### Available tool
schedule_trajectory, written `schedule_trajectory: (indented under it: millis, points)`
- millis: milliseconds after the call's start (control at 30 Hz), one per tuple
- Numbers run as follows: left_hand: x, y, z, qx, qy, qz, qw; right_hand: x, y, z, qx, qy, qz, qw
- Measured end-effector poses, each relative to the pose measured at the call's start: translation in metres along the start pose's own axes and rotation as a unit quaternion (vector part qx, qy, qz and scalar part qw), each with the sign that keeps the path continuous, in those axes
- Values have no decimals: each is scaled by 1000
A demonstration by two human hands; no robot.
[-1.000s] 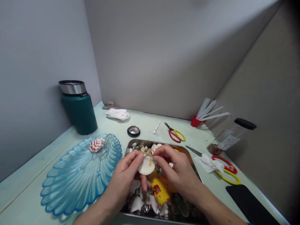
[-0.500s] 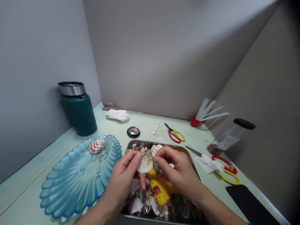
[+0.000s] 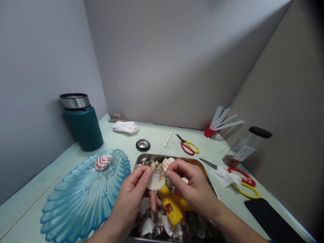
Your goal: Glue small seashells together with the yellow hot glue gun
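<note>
My left hand (image 3: 134,195) pinches a pale scallop shell (image 3: 156,182) with a brownish mark, held above the metal tray (image 3: 212,184). At the shell's upper right edge, the thumb and fingers of my right hand (image 3: 191,185) are pressed together. A thin, clear strand seems to run across the top of the shell between my fingertips, too fine to make out. Beneath my hands a yellow glue gun (image 3: 173,211) lies in the tray among many shells. A red-and-white scallop shell (image 3: 169,163) shows just behind my right fingers.
On the left lies a blue shell-shaped dish (image 3: 83,202) bearing a red-striped scallop shell (image 3: 102,162). A green bottle (image 3: 83,130) stands behind it. Small scissors (image 3: 187,145), larger scissors (image 3: 244,189), a clear jar (image 3: 244,152), a red cup (image 3: 209,131) of glue sticks and a black phone-like slab (image 3: 270,216) are rightward.
The pale shell has shifted slightly left and tilted a little in my left fingers. My right hand keeps its pinch at the edge. The whole view has shifted slightly.
</note>
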State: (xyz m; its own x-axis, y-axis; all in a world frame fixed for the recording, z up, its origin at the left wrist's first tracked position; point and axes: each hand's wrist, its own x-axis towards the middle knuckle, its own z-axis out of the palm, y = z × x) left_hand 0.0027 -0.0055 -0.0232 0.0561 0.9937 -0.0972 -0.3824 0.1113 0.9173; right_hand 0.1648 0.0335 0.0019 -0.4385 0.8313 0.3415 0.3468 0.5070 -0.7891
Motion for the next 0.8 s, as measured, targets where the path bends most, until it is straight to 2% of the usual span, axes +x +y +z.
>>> schedule_trajectory:
  millis: [300, 800]
  points:
    - [-3, -1, -1, 41, 26, 49, 998, -2, -3, -3, -30, 34, -82, 996]
    - [-5, -1, 2, 30, 33, 70, 997, -3, -3, -3, -37, 45, -120, 991]
